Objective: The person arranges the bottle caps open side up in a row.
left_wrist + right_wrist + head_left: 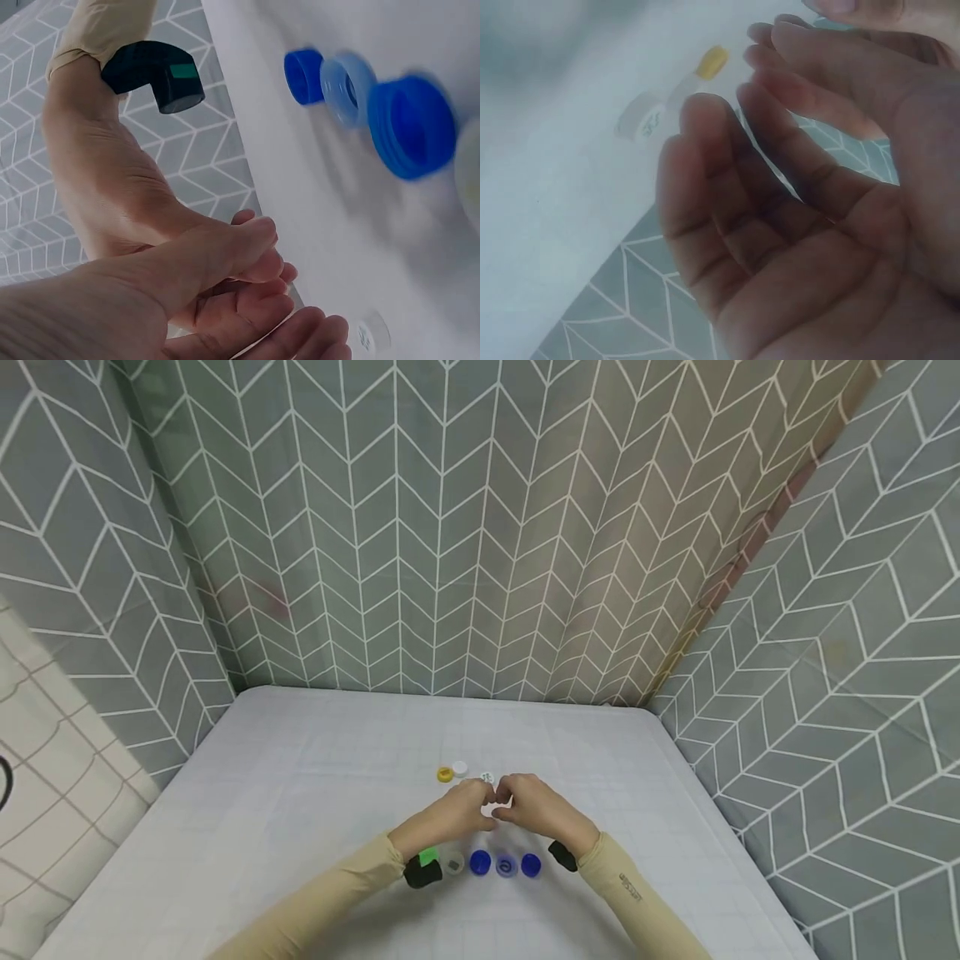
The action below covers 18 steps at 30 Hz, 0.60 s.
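Over the middle of the table, my left hand (459,810) and right hand (542,806) face each other, fingers loosely bent and fingertips close together. Neither holds anything; both palms show bare in the wrist views. Just beyond them lie a yellow bottle cap (445,774), a plain white cap (460,769) and a white cap with dark print (487,777), partly hidden by the hands. On the near side, a row has a clear cap (453,862), a blue cap (414,127), a translucent pale blue cap (506,865) and another blue cap (531,865).
A white cloth covers the table (322,752). Grey curtains with white chevron lines (450,527) enclose the back and sides. Dark camera bands (422,870) sit at both wrists, over beige sleeves. White tiled flooring (60,777) shows at the left.
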Each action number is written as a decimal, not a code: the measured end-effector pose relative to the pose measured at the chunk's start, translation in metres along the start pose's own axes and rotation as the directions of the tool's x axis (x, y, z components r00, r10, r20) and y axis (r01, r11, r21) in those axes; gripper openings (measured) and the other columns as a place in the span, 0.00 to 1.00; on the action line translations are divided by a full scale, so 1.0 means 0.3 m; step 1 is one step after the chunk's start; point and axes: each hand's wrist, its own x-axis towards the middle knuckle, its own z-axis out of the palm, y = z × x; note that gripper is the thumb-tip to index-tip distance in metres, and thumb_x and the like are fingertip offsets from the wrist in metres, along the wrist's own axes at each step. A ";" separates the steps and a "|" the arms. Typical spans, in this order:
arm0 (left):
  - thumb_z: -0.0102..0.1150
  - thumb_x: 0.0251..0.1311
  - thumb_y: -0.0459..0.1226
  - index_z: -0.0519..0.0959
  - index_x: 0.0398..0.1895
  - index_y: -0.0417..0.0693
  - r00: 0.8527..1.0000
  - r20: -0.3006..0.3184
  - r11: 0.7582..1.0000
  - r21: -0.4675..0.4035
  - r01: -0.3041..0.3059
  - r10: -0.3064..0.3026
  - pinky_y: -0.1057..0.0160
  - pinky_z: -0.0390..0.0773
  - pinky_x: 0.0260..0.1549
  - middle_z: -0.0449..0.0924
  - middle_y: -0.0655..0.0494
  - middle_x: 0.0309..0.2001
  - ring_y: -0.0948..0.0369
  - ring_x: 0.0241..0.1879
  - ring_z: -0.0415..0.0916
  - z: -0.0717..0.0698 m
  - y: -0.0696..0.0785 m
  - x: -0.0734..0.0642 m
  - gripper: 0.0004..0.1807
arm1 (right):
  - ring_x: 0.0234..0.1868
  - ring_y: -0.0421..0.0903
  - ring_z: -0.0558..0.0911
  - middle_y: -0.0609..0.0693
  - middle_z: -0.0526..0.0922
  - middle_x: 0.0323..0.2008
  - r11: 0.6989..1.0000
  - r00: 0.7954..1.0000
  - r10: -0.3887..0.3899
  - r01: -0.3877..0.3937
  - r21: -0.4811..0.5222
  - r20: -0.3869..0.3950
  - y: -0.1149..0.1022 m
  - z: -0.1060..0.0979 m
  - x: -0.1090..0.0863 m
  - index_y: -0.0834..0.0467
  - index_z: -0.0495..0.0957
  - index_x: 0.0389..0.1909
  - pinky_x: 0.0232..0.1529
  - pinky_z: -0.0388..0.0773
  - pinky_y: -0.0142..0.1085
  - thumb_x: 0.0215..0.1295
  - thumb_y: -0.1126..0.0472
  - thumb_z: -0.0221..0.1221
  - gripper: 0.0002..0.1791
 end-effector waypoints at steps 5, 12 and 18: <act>0.70 0.51 0.35 0.81 0.42 0.35 0.999 -0.031 1.000 0.006 -0.006 0.006 0.66 0.76 0.34 0.82 0.46 0.39 0.59 0.37 0.76 -0.009 -0.027 0.017 0.16 | 0.29 0.39 0.76 0.46 0.82 0.27 1.000 1.000 -0.015 0.015 0.008 0.004 0.003 0.004 0.032 0.62 0.81 0.32 0.32 0.74 0.31 0.55 0.62 0.68 0.09; 0.69 0.51 0.32 0.80 0.41 0.35 0.999 -0.050 1.000 0.006 0.022 -0.021 0.68 0.73 0.27 0.81 0.47 0.33 0.62 0.29 0.73 -0.003 -0.071 0.048 0.15 | 0.30 0.40 0.77 0.48 0.82 0.29 0.999 1.000 0.010 -0.010 0.035 -0.001 0.035 0.025 0.059 0.59 0.80 0.33 0.31 0.73 0.30 0.55 0.62 0.68 0.08; 0.69 0.52 0.32 0.79 0.43 0.33 0.997 -0.061 0.998 0.003 0.055 -0.055 0.67 0.75 0.28 0.81 0.47 0.33 0.61 0.29 0.74 -0.010 -0.090 0.081 0.17 | 0.32 0.43 0.78 0.56 0.83 0.32 0.998 0.999 0.032 -0.031 0.048 -0.018 0.058 0.027 0.089 0.63 0.79 0.38 0.33 0.74 0.32 0.55 0.63 0.68 0.12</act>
